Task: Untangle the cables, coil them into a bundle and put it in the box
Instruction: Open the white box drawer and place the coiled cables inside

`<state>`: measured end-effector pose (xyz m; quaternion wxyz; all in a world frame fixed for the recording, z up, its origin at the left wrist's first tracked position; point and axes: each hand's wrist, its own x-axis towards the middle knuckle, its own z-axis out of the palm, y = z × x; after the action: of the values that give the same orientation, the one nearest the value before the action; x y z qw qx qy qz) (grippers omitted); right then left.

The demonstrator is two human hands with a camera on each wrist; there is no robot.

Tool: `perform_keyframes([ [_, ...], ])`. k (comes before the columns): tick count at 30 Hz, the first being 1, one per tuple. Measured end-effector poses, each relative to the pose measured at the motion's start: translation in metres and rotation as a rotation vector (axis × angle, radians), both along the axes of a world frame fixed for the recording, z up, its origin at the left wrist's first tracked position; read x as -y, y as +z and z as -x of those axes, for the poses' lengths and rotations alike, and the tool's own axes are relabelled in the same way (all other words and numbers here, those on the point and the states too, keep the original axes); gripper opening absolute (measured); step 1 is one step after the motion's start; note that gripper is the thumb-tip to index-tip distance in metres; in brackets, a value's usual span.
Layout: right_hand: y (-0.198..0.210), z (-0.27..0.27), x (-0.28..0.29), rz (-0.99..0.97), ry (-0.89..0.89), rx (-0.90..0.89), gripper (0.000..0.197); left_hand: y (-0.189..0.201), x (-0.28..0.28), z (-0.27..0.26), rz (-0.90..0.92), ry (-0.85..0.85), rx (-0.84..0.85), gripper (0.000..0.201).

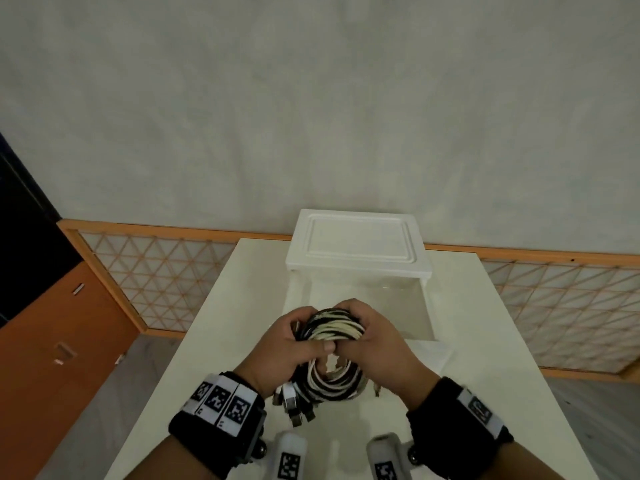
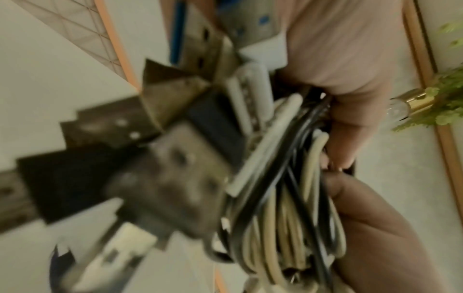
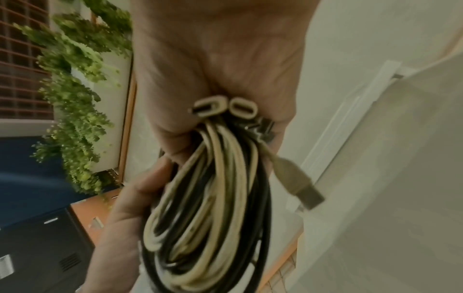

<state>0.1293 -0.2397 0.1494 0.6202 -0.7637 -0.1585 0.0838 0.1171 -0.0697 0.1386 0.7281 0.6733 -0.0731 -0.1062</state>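
Note:
A coiled bundle of black and cream cables [image 1: 335, 332] hangs between both hands above the white table, just in front of the clear box [image 1: 430, 317]. My left hand [image 1: 294, 337] grips the coil's left side, and my right hand [image 1: 375, 336] grips its right side, thumbs meeting in the middle. Several USB plugs [image 1: 294, 405] dangle from the lower left. The left wrist view shows the bundle [image 2: 283, 198] and blurred plugs [image 2: 175, 168] close up. In the right wrist view the loops [image 3: 213, 218] hang from my palm with a plug [image 3: 302, 188] sticking out.
The box's white lid [image 1: 358, 244] rests at the back edge of the box. The white table [image 1: 485, 393] stands against a wooden lattice screen [image 1: 156, 271], with an orange cabinet [image 1: 52, 341] at the left. Green foliage [image 3: 75, 99] shows beside it.

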Motion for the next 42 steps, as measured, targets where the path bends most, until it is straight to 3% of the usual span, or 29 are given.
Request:
perform_keyframes([
  [3,0.007,-0.027,-0.004,0.031,-0.104,-0.028,0.026,0.008,0.0,-0.024,-0.007,0.118,-0.045,0.042],
  [8,0.016,-0.085,-0.008,0.119,-0.175,0.009,0.025,0.008,-0.005,-0.078,-0.316,0.243,0.101,0.048],
  [11,0.009,-0.12,-0.01,0.301,-0.119,0.162,0.027,-0.007,-0.01,-0.105,-0.429,0.238,0.145,0.035],
  [15,-0.019,-0.158,-0.009,0.621,0.103,0.31,0.028,-0.045,-0.016,-0.125,-0.565,0.146,0.137,0.035],
  [19,-0.058,-0.186,-0.013,0.783,0.294,0.114,0.036,-0.088,-0.026,-0.144,-0.864,0.021,0.099,0.045],
  [22,-0.082,-0.205,-0.017,0.932,0.43,-0.074,0.048,-0.106,-0.024,-0.153,-1.119,-0.025,0.165,0.053],
  [27,-0.095,-0.223,-0.025,1.133,0.471,-0.235,0.057,-0.119,-0.009,-0.163,-1.415,-0.017,0.304,0.048],
  [31,-0.107,-0.231,-0.021,1.091,0.436,-0.515,0.058,-0.128,-0.009,-0.166,-1.424,0.017,0.315,0.044],
  [33,-0.106,-0.234,-0.019,1.059,0.404,-0.564,0.059,-0.126,-0.009,-0.165,-1.399,0.02,0.333,0.045],
  [36,-0.096,-0.236,-0.022,1.114,0.359,-0.469,0.062,-0.118,-0.011,-0.162,-1.356,0.063,0.411,0.026],
  [40,-0.094,-0.235,-0.026,1.278,0.417,-0.294,0.048,-0.117,-0.016,-0.161,-1.38,0.109,0.46,0.01],
  [42,-0.096,-0.234,-0.027,1.319,0.459,-0.306,0.045,-0.12,-0.017,-0.16,-1.368,0.076,0.479,0.016],
])
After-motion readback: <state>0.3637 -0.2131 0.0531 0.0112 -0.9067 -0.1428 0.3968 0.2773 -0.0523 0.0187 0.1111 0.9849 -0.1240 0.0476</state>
